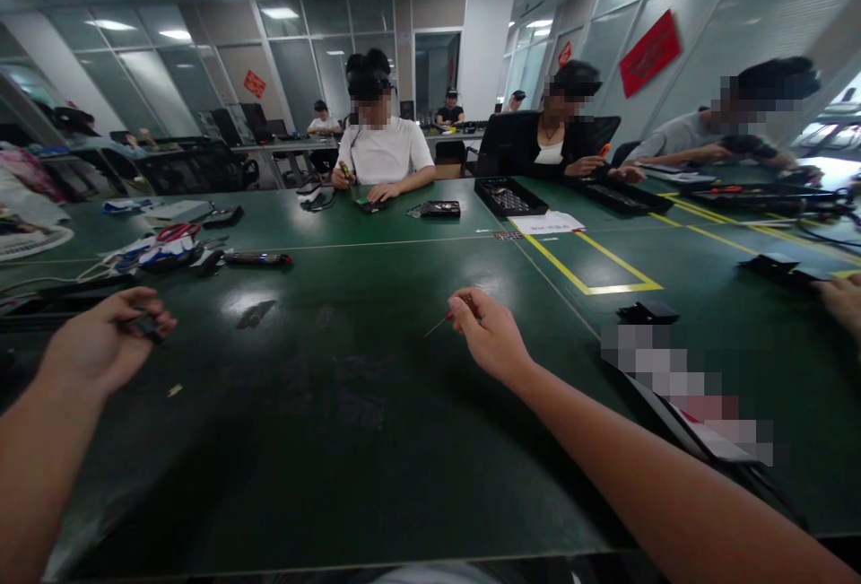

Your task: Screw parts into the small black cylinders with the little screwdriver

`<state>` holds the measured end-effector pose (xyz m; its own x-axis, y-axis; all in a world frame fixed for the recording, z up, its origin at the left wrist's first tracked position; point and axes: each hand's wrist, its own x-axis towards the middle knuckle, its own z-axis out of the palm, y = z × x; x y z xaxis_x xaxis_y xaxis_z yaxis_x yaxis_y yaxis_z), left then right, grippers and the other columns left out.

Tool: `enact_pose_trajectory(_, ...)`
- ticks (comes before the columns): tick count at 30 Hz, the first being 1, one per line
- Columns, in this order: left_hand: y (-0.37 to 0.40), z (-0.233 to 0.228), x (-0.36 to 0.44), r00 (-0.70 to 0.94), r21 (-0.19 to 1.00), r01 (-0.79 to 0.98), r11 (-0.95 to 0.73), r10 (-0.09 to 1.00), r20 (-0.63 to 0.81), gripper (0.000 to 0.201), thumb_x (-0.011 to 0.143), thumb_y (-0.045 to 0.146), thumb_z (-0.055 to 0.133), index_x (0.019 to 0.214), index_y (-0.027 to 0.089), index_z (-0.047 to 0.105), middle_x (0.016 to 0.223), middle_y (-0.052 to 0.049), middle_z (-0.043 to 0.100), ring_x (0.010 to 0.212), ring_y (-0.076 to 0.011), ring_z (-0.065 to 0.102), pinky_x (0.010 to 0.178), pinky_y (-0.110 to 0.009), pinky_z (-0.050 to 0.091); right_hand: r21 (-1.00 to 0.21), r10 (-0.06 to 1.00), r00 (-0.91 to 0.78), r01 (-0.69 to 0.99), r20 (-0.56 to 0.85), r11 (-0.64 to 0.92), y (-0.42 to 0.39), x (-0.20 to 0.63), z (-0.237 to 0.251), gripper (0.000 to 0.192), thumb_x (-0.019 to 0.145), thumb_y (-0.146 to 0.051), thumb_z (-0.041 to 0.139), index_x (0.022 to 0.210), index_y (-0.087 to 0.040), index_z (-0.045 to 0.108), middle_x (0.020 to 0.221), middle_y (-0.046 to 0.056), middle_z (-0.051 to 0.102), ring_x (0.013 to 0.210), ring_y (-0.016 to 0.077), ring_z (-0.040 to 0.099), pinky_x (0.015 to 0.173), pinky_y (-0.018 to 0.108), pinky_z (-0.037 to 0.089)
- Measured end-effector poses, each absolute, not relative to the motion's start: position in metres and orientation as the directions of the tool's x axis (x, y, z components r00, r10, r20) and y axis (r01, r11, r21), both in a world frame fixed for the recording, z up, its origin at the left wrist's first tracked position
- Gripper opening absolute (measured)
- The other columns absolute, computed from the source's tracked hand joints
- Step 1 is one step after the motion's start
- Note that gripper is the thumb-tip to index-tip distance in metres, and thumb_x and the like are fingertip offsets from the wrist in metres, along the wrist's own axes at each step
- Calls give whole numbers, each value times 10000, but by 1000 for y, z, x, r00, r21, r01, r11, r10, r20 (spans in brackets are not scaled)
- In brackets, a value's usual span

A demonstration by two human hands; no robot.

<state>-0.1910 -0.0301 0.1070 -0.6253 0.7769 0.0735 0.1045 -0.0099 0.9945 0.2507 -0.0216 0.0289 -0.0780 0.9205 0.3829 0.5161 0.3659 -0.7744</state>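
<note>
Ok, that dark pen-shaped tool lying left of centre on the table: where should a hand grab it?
Grip the pen-shaped tool around its middle, coming from above. It lies flat on the green table, running left to right, so fingers can close across its narrow width.

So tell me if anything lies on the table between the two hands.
Nothing visible does. The left hand pinches a small dark part, the right hand holds a thin red-tipped tool, and only bare green table lies between them.

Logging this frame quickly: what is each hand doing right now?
Left hand: closed on a small dark object, too small to identify.
Right hand: closed, pinching a thin red-handled tool above the green table.
</note>
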Motion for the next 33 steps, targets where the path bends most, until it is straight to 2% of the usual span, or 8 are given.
enact_pose_trajectory(3,-7,93,-139,-461,990,-140,-26,887,-42,304,601,-51,412,806,140,531,609,16,529,615,-115,504,678,-240,427,-767,918,-86,523,387,372,-24,249,29,254,992,-404,474,950,-208,629,723,2,664,664,166,639,623,285,448)
enact_pose_trajectory(6,7,73,-71,-224,987,-160,-25,974,-12,294,561,6,461,802,148,554,634,-6,546,633,-147,519,640,-252,424,-758,916,-91,533,392,377,-27,247,30,256,992,-406,475,952,-209,635,688,-8,640,626,159,616,596,278,432)
enact_pose_trajectory(10,11,43,12,54,995,-35,-96,994,98,226,610,62,478,792,152,579,700,-19,574,682,-157,522,678,-276,413,-749,910,-81,540,408,384,-28,246,30,260,996,-413,469,1007,-213,635,686,-9,633,609,160,601,590,283,430)
enact_pose_trajectory(15,-4,17,59,293,918,261,-298,931,218,242,718,95,495,928,177,584,850,-18,591,811,-170,546,774,-306,425,-752,873,15,517,487,410,-23,246,25,212,965,-331,511,1102,-202,610,892,44,707,804,194,670,746,327,489)
enact_pose_trajectory(19,-11,5,55,296,813,423,-401,909,295,456,691,1,535,1106,191,540,1016,-37,610,940,-176,584,886,-327,450,-740,866,24,532,499,411,-25,247,29,225,976,-368,511,1052,-200,641,832,29,702,741,184,658,707,317,478)
enact_pose_trajectory(23,-6,-2,42,248,803,444,-398,916,316,321,807,96,630,1111,199,611,1081,-57,661,1017,-210,626,944,-374,483,-696,835,-5,550,550,461,-33,248,37,271,967,-422,547,845,-198,637,702,9,651,642,164,609,627,296,443)
enact_pose_trajectory(28,4,-8,34,279,769,435,-469,882,381,343,795,118,718,1118,230,700,1196,-57,677,1158,-235,611,1082,-443,430,-707,798,-37,441,602,553,-41,247,35,176,977,-359,543,1024,-209,622,851,29,721,765,175,690,710,304,506)
enact_pose_trajectory(33,7,-14,33,259,819,399,-413,907,331,423,810,167,738,1222,234,675,1214,-74,687,1147,-243,632,1074,-450,445,-726,829,-69,448,554,522,-39,245,29,183,974,-355,555,1083,-218,606,919,45,746,823,194,723,732,323,528)
